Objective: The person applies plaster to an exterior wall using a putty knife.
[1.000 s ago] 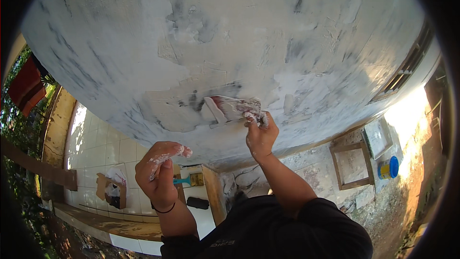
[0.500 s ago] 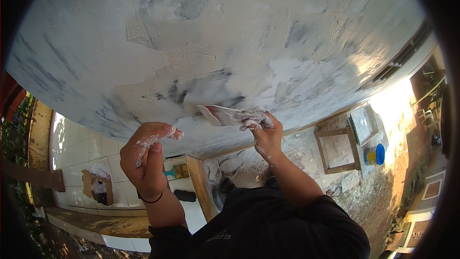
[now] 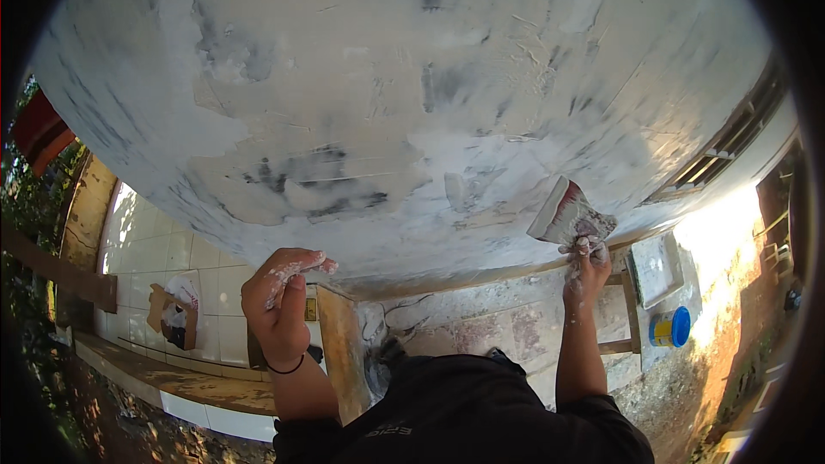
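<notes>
My right hand (image 3: pixel 586 265) grips a wide putty knife (image 3: pixel 559 211), its blade pointing up and to the left, coated with white putty and showing red on one part. The blade is near the lower right of a grey-white wall (image 3: pixel 344 112); whether it touches I cannot tell. To the left, my left hand (image 3: pixel 279 296) is raised by the wall's lower edge with nothing visible in it. Its fingers are bent over to the right, the thumb apart from their tips, and putty smears the index finger. Dark streaks and rough putty patches mark the wall.
A wooden frame (image 3: pixel 632 309) stands at the right, beside a pale tray (image 3: pixel 656 268) and a blue-topped bucket (image 3: pixel 670 327). At left, a cardboard box (image 3: pixel 155 305) sits on white tiles (image 3: pixel 142 241). A ledge (image 3: pixel 342 348) rises below my left hand. A barred window (image 3: pixel 718 150) interrupts the wall at right.
My right hand has carried the putty knife to the right and turned its blade upward. My left hand sits slightly lower and further right in the view, which has shifted too.
</notes>
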